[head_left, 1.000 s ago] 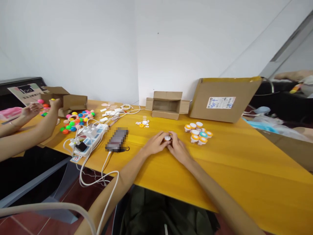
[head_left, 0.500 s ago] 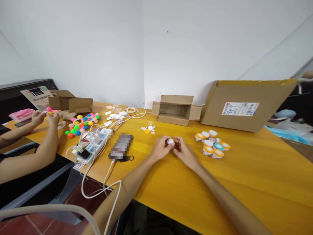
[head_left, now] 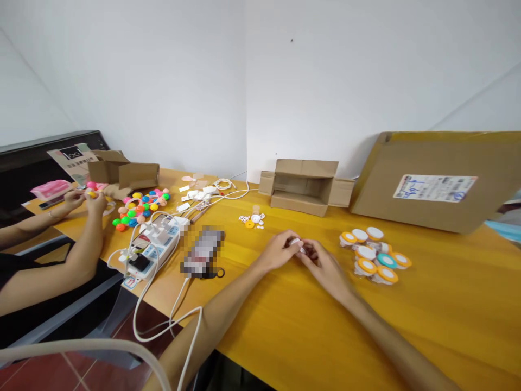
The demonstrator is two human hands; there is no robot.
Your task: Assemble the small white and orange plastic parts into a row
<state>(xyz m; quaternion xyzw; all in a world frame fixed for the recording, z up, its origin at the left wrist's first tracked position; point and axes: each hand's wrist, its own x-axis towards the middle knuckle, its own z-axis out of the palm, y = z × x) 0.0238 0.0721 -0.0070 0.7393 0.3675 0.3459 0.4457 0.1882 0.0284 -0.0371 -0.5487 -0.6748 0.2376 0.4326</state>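
Note:
Over the yellow wooden table, my left hand (head_left: 280, 251) and my right hand (head_left: 324, 266) meet with curled fingers. Both grip a small white plastic part (head_left: 297, 244), tilted so that its edge shows. Fingers cover much of it, so its full shape is hidden. Beyond my left hand lie loose small pieces: a yellow ring (head_left: 249, 224), a white disc (head_left: 255, 218) and tiny white bits. To the right of my right hand is a cluster of clear containers with white-topped orange lids (head_left: 367, 266), one lid being teal (head_left: 386, 260).
An open cardboard box (head_left: 303, 190) stands by the wall, with a large carton (head_left: 431, 184) at the right. A power strip (head_left: 166, 244) with cables and a phone (head_left: 203, 250) lie left. Another person's hands (head_left: 95, 202) work beside colourful ball toys (head_left: 142, 209).
The white part has turned from showing its flat round face to showing its edge. My fingers have closed in around it. The whole view has shifted slightly.

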